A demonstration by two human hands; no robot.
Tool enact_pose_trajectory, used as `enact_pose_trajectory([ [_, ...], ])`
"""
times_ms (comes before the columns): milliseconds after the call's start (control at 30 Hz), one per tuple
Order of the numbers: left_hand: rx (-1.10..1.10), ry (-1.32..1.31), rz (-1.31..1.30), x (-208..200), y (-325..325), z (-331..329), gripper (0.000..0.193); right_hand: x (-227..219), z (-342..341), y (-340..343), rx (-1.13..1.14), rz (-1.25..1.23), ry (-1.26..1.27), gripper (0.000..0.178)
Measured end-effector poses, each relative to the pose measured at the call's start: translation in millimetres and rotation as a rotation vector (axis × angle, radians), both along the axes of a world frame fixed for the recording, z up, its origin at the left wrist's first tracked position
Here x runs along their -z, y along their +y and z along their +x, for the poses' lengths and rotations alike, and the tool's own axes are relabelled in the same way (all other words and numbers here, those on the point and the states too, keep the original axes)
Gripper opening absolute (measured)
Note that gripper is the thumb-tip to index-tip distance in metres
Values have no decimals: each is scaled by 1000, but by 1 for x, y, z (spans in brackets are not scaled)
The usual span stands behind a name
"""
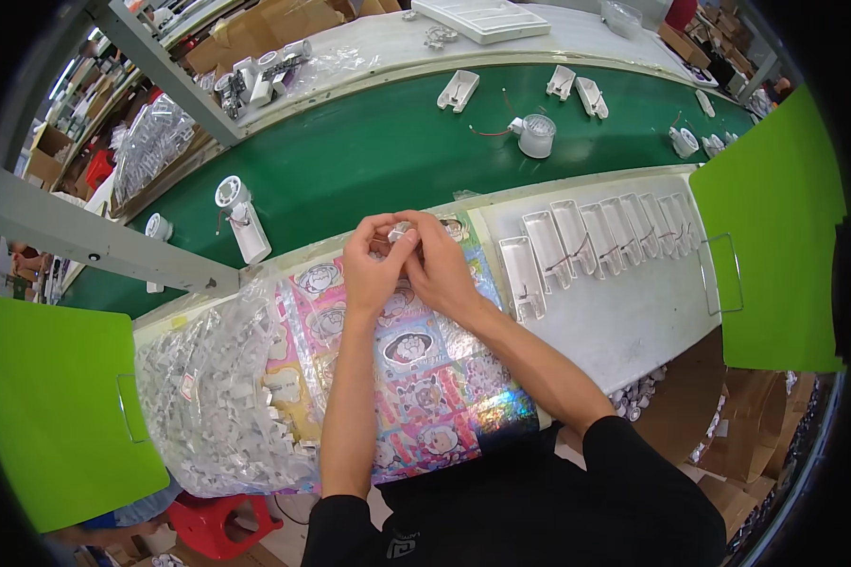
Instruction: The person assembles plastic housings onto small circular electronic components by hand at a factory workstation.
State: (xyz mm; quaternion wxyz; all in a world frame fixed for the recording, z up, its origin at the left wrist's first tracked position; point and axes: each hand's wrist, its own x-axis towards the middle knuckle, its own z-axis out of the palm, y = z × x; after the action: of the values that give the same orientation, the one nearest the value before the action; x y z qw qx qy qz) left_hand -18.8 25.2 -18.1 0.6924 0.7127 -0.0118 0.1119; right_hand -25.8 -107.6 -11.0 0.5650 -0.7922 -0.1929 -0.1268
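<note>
While left grip (370,266) pinches small white part (399,230), right grip (437,263) holds it too, both nearly closed.

A white-topped desk (624,331) carries a glossy cartoon-printed sheet (425,399) across its middle. To the left, a clear plastic bag (213,387) full of small white plastic parts lies partly over that sheet, and some parts show at its right edge. On the right, long open white housings (603,236) lie side by side in a slanting row, several with thin dark or reddish wires. Behind the desk runs a green belt (350,161), bearing a round white lamp cup (536,137), a lamp head with a long body (246,225) and several small white shells (459,90).
</note>
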Motion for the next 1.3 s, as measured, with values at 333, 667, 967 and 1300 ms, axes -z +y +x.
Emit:
enact_pose_trajectory([
  [333,-237,-30,20,-10,4,-2,13,-3,3,4,51,-27,33,15],
  [667,172,-254,674,-77,-87,60,28,3,6,-2,-79,-11,11,28],
  [967,231,-433,1374,-50,-193,158,66,35,3,5,-112,271,-11,28],
  [1300,325,-38,1248,-62,-176,153,73,8,-3,-8,88,-88,-81,25],
])
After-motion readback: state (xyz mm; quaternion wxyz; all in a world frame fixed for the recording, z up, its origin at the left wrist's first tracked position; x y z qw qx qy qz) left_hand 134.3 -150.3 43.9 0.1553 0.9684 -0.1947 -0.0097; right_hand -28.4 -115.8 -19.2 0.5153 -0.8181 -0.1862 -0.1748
